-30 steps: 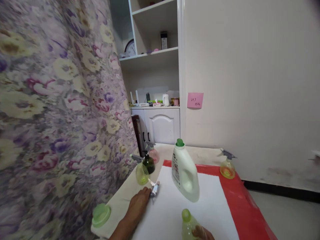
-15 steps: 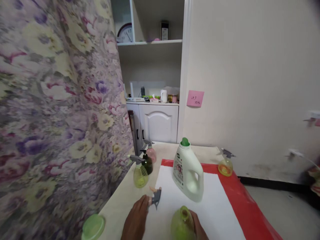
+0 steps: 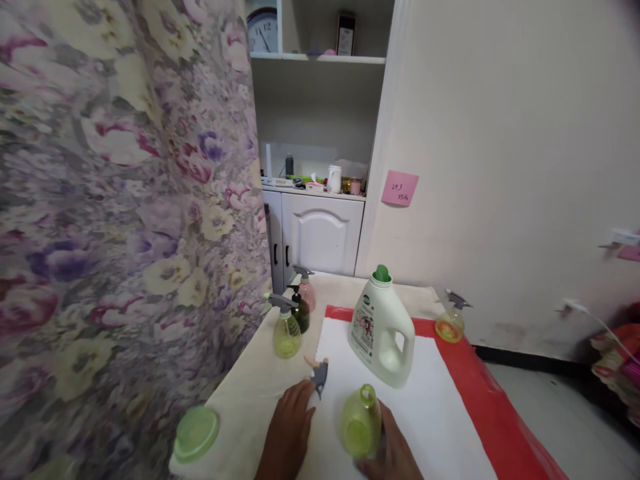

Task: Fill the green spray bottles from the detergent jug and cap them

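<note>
Judging by how things lie now, 1 part of the work is done: the spray head (image 3: 321,377) is off the small green bottle (image 3: 358,421), whose neck is bare. What is left, it seems, is everything that concerns these 2 pieces being joined, as they are well apart.

The right hand (image 3: 389,445) grasps the bottle from its right side and below, above the white sheet (image 3: 436,400) in front of the person; whether its base touches the sheet cannot be told. The left hand (image 3: 291,420) has its fingertips at the spray head by the sheet's left edge, but whether they grip it or merely rest on it is unclear.

As for containers, the pale jug (image 3: 381,333) stands upright on the sheet with a green spout piece in its neck and no cap over it; its walls hide the contents. The small bottle is see-through, yet its tint makes any liquid hard to judge. At the left of the table (image 3: 235,393) stand 3 more: a yellow-green spray bottle (image 3: 287,337) (apparently with some liquid low down), a dark pump bottle (image 3: 302,319) and a pink spray bottle (image 3: 307,297). Far right, a yellow spray bottle (image 3: 449,328) shows an orange patch inside.
</note>
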Available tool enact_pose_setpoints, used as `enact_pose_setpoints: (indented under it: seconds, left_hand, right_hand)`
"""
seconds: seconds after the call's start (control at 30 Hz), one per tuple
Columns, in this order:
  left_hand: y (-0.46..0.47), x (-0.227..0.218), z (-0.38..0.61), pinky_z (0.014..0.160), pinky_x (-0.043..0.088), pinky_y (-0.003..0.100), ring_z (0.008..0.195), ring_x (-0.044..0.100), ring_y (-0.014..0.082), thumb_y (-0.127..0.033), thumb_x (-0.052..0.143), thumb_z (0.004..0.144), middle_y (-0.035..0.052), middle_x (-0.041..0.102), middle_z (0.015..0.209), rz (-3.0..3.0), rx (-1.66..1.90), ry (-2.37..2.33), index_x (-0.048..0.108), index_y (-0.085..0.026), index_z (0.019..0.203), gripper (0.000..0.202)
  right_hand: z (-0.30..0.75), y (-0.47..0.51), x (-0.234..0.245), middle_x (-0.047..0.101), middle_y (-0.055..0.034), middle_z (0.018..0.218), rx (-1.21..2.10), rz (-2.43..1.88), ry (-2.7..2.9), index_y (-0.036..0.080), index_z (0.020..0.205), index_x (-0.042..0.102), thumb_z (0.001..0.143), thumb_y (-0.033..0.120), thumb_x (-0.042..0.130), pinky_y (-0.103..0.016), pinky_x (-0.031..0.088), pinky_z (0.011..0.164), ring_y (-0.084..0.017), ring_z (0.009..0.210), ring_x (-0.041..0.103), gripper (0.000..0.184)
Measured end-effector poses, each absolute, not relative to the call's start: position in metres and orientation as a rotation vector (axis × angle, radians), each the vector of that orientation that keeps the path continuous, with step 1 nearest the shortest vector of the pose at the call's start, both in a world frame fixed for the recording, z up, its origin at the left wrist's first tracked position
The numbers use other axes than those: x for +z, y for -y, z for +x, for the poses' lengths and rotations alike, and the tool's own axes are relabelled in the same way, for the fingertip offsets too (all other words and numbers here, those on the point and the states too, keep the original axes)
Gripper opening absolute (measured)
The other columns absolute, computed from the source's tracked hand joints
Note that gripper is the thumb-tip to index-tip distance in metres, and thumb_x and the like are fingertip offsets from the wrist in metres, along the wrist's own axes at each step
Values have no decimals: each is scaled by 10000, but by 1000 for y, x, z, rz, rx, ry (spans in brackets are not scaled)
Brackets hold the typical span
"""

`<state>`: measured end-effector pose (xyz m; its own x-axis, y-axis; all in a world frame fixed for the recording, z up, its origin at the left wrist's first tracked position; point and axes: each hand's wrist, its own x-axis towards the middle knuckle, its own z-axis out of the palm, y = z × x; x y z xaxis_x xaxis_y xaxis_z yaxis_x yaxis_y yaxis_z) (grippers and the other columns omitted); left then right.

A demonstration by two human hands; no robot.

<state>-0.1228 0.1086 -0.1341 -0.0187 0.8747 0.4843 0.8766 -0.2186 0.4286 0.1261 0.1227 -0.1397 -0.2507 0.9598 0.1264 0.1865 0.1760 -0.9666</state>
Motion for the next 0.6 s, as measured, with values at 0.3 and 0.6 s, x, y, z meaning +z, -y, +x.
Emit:
enact_pose_setpoints:
  seconds: [0.3,0.6]
  left_hand:
    - [-99,-144,-92,1081,459,485,1246,587,325,-388,617,855,118,686,1295,-2256,-1709,1909,640,-280,1254,414]
    - [-114,-151,-66,1174,313,514,1396,420,356,-385,729,725,141,480,1510,-2663,-1900,1931,386,-242,1467,830]
  right_hand:
    - [171,-138,-123,611,-116,1349,1027,-1165,1434,229,1256,548,714,252,707,-461,405,1107,-291,1265,555,565]
    - [195,-221,-67,612,-139,1294,999,-1148,1251,190,1172,550,724,528,726,-468,451,1036,-309,1210,564,588]
